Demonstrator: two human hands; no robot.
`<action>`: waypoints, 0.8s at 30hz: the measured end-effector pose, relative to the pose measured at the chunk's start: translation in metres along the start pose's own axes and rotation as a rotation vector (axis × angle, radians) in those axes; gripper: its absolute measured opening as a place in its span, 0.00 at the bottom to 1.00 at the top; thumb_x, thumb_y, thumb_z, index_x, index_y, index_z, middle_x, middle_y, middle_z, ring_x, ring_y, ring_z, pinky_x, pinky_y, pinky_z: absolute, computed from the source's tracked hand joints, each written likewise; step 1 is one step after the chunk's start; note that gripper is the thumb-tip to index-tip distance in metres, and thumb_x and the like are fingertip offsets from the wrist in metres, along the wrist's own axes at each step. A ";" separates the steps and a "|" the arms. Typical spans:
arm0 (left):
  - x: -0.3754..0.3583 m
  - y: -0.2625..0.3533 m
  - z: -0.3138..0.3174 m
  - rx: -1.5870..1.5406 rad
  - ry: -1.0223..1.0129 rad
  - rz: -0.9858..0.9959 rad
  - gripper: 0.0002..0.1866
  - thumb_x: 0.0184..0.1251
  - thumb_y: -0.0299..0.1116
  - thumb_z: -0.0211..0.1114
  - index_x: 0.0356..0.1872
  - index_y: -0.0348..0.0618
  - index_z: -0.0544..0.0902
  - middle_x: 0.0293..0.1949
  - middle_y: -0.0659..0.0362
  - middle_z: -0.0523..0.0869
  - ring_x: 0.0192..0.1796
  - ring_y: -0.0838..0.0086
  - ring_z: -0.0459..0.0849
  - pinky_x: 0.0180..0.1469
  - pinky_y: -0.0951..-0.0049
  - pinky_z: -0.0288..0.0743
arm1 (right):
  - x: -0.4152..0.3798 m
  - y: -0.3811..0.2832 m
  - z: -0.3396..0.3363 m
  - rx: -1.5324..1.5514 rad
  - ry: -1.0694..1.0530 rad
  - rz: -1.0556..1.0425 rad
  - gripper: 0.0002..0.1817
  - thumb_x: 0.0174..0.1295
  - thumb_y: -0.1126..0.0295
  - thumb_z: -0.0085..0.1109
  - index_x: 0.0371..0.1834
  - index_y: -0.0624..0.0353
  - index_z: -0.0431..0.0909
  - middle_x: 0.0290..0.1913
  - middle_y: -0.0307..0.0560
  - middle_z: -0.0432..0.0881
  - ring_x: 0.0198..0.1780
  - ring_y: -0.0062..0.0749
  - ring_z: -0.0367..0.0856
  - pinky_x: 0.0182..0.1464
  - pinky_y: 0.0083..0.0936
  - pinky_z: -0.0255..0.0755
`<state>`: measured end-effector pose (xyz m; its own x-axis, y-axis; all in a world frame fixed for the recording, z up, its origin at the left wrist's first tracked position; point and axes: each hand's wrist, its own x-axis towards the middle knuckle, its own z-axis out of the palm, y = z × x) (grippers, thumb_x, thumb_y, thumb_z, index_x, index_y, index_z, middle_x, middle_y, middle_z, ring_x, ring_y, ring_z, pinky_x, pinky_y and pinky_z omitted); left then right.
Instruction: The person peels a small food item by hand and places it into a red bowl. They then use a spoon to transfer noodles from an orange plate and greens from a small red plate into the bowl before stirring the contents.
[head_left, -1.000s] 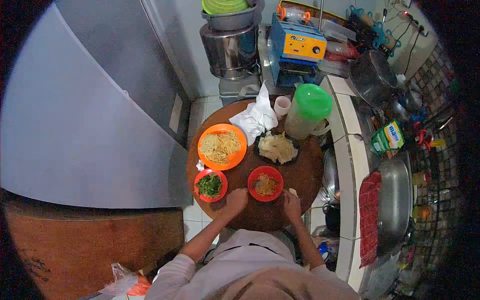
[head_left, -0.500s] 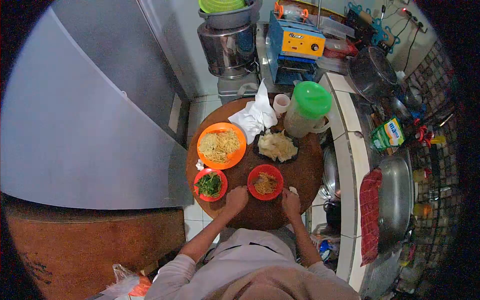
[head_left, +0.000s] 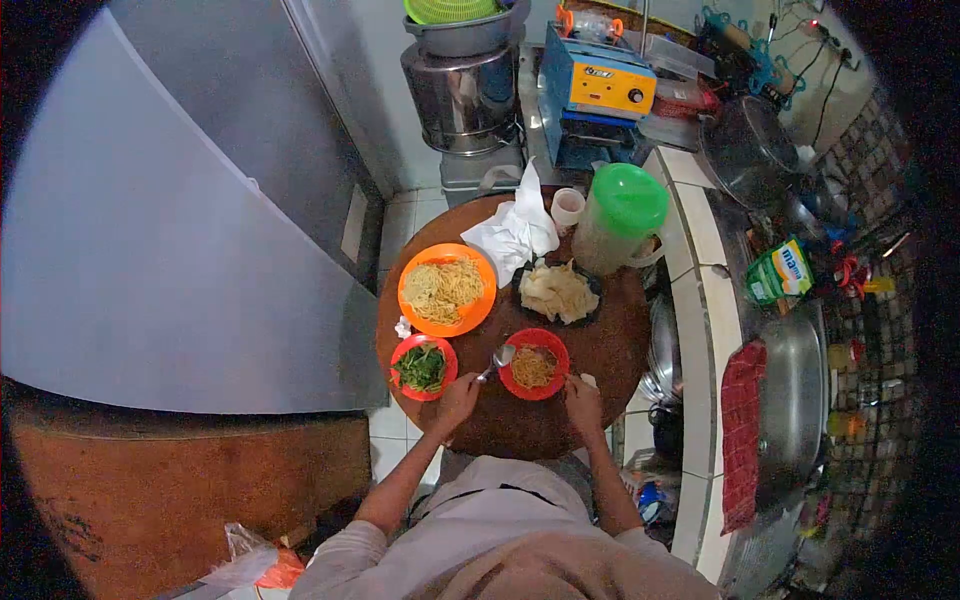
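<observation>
My left hand (head_left: 459,400) is closed round the handle of a metal spoon (head_left: 503,355). The spoon's bowl is at the left rim of a red bowl (head_left: 560,384) of noodles. Just beyond the opposite rim, my right hand (head_left: 583,402) has its fingers curled together; what they hold, if anything, is too small to make out. A small white piece (head_left: 588,380) shows beside its fingertips. Left of my left hand is a red plate (head_left: 449,383) of leafy greens. Behind that sits an orange plate (head_left: 488,290) heaped with noodles.
On the round wooden table (head_left: 490,430) are a dark dish of pale crackers (head_left: 560,292), crumpled white paper (head_left: 515,230), a cup (head_left: 567,207) and a green-lidded pitcher (head_left: 627,205). To the right runs a tiled counter (head_left: 697,330) with a sink (head_left: 795,400) and red cloth (head_left: 742,440).
My left hand has drawn slightly left and down from the bowl, and the spoon now shows clearly at its rim. My right hand stays beside the bowl. The view has shifted slightly.
</observation>
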<state>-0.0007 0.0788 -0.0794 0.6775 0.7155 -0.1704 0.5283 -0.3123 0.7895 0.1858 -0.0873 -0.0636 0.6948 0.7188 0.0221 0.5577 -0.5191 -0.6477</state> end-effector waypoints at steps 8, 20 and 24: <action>0.000 0.001 -0.015 -0.314 0.066 -0.231 0.12 0.61 0.35 0.46 0.41 0.41 0.71 0.23 0.53 0.74 0.26 0.66 0.73 0.31 0.67 0.67 | 0.007 0.002 0.001 0.155 -0.124 0.161 0.13 0.55 0.66 0.47 0.38 0.62 0.74 0.27 0.50 0.76 0.29 0.34 0.75 0.33 0.26 0.67; 0.006 -0.012 -0.044 0.091 0.172 -0.066 0.12 0.60 0.36 0.45 0.38 0.39 0.72 0.30 0.41 0.76 0.37 0.48 0.74 0.36 0.55 0.65 | 0.074 -0.031 0.037 0.164 -0.070 -0.212 0.13 0.57 0.66 0.43 0.40 0.61 0.73 0.32 0.54 0.76 0.35 0.43 0.75 0.38 0.31 0.68; 0.007 -0.018 -0.041 0.110 0.171 -0.014 0.12 0.60 0.36 0.45 0.34 0.38 0.74 0.29 0.42 0.76 0.34 0.48 0.75 0.35 0.54 0.66 | 0.107 -0.068 0.044 0.051 -0.160 -0.223 0.14 0.57 0.65 0.41 0.41 0.58 0.72 0.36 0.55 0.75 0.36 0.49 0.73 0.39 0.36 0.67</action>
<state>-0.0268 0.1153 -0.0707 0.5780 0.8130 -0.0709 0.5963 -0.3614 0.7168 0.2018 0.0451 -0.0509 0.4743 0.8789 0.0501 0.6625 -0.3189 -0.6778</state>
